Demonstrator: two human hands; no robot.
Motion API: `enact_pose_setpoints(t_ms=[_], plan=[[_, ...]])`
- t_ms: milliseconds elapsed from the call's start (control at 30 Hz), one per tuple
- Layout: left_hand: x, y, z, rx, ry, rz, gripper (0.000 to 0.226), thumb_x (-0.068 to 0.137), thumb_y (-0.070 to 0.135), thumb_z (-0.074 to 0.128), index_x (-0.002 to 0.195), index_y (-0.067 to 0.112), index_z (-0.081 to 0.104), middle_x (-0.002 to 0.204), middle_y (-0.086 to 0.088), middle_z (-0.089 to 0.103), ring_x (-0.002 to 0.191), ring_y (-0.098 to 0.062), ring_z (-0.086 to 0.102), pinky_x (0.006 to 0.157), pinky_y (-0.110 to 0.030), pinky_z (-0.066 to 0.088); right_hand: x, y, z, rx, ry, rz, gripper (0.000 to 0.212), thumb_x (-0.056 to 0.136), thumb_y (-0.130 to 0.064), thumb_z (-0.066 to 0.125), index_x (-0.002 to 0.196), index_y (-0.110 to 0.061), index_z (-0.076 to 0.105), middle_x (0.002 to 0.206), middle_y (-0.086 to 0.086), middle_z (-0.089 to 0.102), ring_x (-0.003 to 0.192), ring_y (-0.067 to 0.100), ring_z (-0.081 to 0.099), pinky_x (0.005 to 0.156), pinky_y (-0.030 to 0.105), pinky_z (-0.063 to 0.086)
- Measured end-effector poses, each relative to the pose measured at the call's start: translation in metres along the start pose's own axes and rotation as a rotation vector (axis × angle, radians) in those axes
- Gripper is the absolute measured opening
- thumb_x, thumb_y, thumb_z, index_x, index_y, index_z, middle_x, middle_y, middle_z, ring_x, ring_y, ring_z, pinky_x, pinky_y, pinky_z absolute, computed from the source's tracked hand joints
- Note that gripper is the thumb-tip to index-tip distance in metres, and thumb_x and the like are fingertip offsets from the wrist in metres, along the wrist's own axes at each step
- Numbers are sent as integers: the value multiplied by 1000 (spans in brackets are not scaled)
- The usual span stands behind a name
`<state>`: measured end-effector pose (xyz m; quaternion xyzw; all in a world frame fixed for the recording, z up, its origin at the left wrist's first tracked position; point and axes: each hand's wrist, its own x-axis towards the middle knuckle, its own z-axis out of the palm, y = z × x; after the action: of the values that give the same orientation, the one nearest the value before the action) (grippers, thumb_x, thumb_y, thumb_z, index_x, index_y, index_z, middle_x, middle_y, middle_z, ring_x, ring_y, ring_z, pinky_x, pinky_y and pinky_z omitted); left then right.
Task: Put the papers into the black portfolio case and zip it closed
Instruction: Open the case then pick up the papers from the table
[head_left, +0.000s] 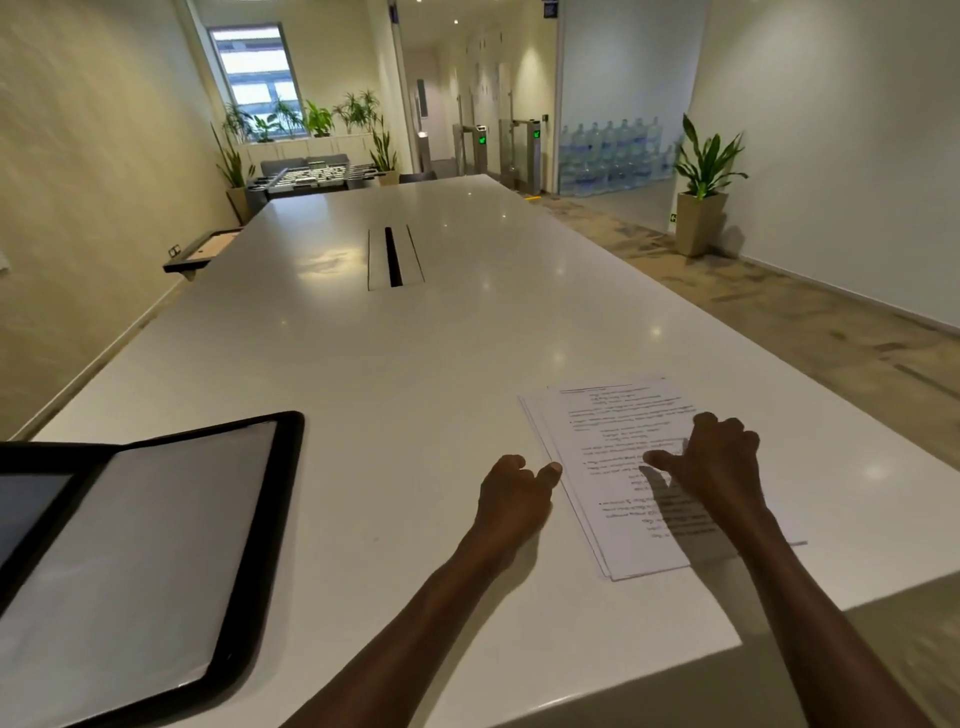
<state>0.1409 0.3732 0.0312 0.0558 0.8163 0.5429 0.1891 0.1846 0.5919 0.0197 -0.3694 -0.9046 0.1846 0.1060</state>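
Observation:
A thin stack of printed papers (618, 431) lies on the white table (415, 364) at the near right, its sheets slightly fanned. My right hand (711, 462) rests on top of the stack with fingers bent and the thumb stretched left across the page. My left hand (514, 493) sits at the stack's left edge, fingers curled, the thumb tip touching the paper edge. The black portfolio case (270, 519) lies open at the near left, a pale sheet showing inside its right half. Its left half runs out of view.
The long white table has a cable slot (393, 257) in its middle. The table's near right corner is just below the papers. A potted plant (701, 208) stands by the right wall, and carpeted floor runs along the right side.

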Motion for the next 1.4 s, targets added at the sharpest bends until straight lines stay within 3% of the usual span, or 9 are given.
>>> enact_pose_setpoints(t_ms=[300, 367, 433, 533, 867, 967, 1067, 1200, 1400], plan=[[11, 6, 18, 30, -2, -31, 69, 91, 38, 59, 134, -11, 38, 135, -23, 49, 122, -31, 52, 96, -33, 42, 32, 9, -4, -133, -108, 153, 114, 51, -86, 64, 119, 4, 48, 125, 28, 47, 117, 43, 44, 91, 46, 44], [12, 7, 20, 34, -8, -36, 67, 90, 37, 59, 130, -14, 40, 132, -25, 51, 113, -32, 58, 94, -35, 45, 36, 8, -4, -173, -141, 141, 107, 51, -84, 68, 115, 1, 52, 125, 26, 46, 116, 41, 44, 90, 45, 43], [13, 7, 23, 28, -22, -22, 46, 89, 35, 60, 104, -9, 56, 101, -24, 63, 74, -21, 60, 72, -31, 47, 37, 6, -7, -201, -179, 113, 95, 54, -81, 69, 108, -4, 56, 123, 25, 48, 114, 39, 44, 88, 43, 43], [20, 8, 27, 26, -18, -33, 35, 87, 32, 60, 68, 10, 40, 66, 3, 40, 65, -16, 41, 67, -30, 41, 43, 0, -6, -199, -228, 100, 85, 54, -79, 72, 97, -7, 58, 116, 21, 55, 113, 36, 45, 84, 39, 44], [24, 8, 17, 103, 22, 4, 35, 90, 30, 58, 64, 12, 41, 64, -3, 44, 65, -22, 49, 62, -29, 41, 35, -15, -3, -150, -256, 152, 80, 51, -75, 78, 92, -9, 54, 113, 18, 60, 110, 33, 51, 84, 35, 45], [26, 7, 13, 111, 41, 7, 48, 90, 31, 58, 104, -14, 53, 91, -22, 61, 89, -38, 62, 79, -39, 50, 35, -17, -5, -104, -279, 155, 76, 55, -68, 81, 88, -7, 50, 111, 17, 64, 108, 34, 56, 79, 33, 41], [27, 4, 15, 125, 51, -3, 53, 90, 32, 58, 116, -14, 50, 114, -24, 61, 105, -37, 60, 88, -42, 49, 32, -18, -6, -77, -271, 171, 74, 57, -64, 83, 91, -7, 50, 114, 19, 61, 112, 35, 53, 79, 33, 37], [31, -2, 20, 168, 77, 29, 42, 90, 35, 58, 103, -5, 54, 114, -19, 61, 90, -28, 60, 60, -26, 39, 29, -22, -4, -97, -269, 182, 74, 56, -63, 84, 94, -8, 54, 116, 18, 60, 113, 35, 51, 81, 33, 38], [34, -4, 19, 161, 94, 26, 33, 89, 33, 58, 91, 0, 54, 93, -20, 57, 84, -28, 60, 58, -25, 34, 28, -28, -3, -100, -228, 166, 68, 49, -60, 89, 74, -10, 50, 95, 7, 65, 99, 29, 61, 72, 30, 42]])
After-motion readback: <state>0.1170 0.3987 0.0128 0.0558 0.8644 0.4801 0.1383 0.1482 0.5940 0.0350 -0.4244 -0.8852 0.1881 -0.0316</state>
